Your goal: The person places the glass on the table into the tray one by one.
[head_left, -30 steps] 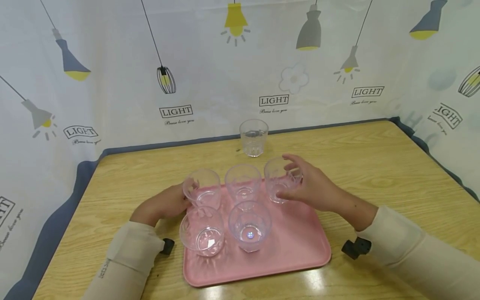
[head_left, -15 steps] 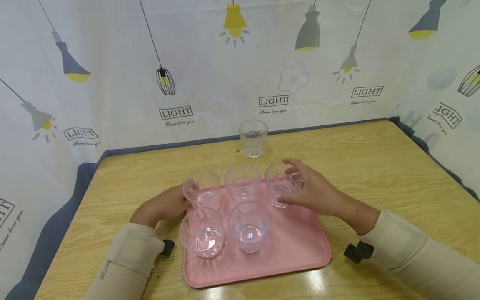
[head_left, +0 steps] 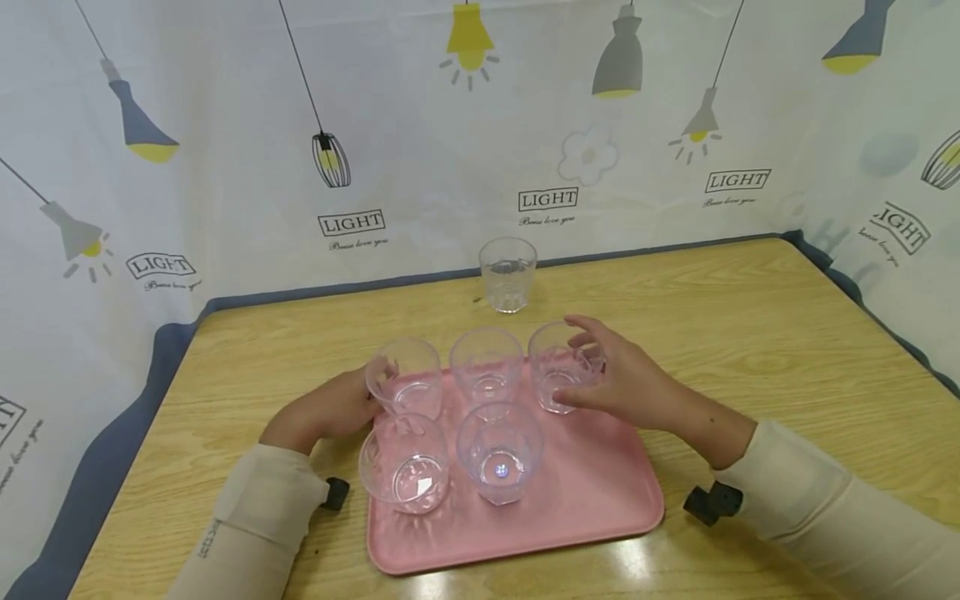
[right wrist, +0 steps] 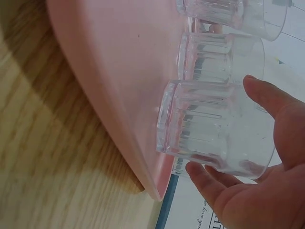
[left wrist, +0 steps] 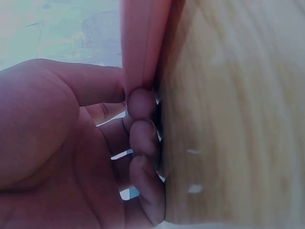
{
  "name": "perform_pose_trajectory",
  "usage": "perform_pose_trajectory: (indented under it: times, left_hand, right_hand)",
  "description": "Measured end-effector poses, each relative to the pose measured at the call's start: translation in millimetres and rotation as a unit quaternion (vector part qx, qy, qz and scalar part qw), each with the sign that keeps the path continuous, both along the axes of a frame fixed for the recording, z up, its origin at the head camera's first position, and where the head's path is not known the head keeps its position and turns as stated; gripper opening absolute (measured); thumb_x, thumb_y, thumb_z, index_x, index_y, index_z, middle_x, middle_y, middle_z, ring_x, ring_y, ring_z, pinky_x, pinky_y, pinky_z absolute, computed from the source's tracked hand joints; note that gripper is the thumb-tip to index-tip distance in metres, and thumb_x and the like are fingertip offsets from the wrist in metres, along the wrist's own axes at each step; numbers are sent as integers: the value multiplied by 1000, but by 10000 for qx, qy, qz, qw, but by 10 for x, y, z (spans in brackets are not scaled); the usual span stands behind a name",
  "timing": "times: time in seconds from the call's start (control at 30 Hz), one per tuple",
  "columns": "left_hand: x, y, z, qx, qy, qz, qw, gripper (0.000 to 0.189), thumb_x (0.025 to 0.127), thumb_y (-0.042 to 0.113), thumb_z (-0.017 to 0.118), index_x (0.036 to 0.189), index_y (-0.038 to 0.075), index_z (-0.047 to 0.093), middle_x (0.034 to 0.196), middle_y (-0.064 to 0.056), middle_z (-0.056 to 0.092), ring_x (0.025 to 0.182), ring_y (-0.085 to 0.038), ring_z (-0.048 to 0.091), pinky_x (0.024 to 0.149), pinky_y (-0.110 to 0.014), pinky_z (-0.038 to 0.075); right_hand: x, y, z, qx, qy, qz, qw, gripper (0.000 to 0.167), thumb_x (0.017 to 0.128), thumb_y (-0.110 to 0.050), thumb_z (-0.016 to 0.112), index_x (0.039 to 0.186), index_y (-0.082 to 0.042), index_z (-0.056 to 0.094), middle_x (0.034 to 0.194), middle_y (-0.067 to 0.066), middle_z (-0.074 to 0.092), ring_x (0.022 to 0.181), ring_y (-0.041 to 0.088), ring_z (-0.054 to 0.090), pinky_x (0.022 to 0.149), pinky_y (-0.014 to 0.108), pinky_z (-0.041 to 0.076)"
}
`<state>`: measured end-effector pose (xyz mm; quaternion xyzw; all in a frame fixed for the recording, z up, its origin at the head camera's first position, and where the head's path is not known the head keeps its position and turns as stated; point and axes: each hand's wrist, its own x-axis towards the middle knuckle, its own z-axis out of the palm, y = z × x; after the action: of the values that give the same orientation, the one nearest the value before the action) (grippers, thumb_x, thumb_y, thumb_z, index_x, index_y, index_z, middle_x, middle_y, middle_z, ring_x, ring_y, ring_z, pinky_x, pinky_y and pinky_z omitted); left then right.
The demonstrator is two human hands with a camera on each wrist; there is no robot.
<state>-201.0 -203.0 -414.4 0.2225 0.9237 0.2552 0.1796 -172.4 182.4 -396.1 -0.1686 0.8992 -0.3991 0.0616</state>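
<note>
In the head view, my right hand (head_left: 630, 379) holds a clear tumbler (head_left: 551, 367) at the far right corner of the pink tray (head_left: 592, 492), thumb on the near side and fingers round the far side. That tumbler (right wrist: 209, 124) stands upright on the tray in the right wrist view. My left hand (head_left: 341, 408) grips the tray's left edge; in the left wrist view its thumb lies against the pink rim (left wrist: 140, 47) and its fingers curl underneath. Several other clear tumblers stand on the tray, among them a front left one (head_left: 405, 467) and a front middle one (head_left: 500, 442).
Another clear tumbler (head_left: 508, 279) stands on the wooden table (head_left: 750, 333) behind the tray, near the back edge. A white cloth printed with lamps (head_left: 435, 167) hangs behind the table and at its sides.
Over the last second my right hand and its tumbler have come down slightly toward the near side. My left hand, the tray and the other tumblers look unchanged.
</note>
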Motion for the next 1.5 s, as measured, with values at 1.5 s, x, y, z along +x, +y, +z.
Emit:
perform_pose_trajectory:
  times: [1.5]
  left_hand:
    - [0,-26,-17,24,-38,50,10000,45,105,25,50,146,5,45,146,-22,52,136,-43,47,114,-61,36]
  right_hand:
    - [-689,204,273,-407,-199,-435,9980,78,95,-38,69,155,-12,27,150,20,41,140,41,40,114,56,39]
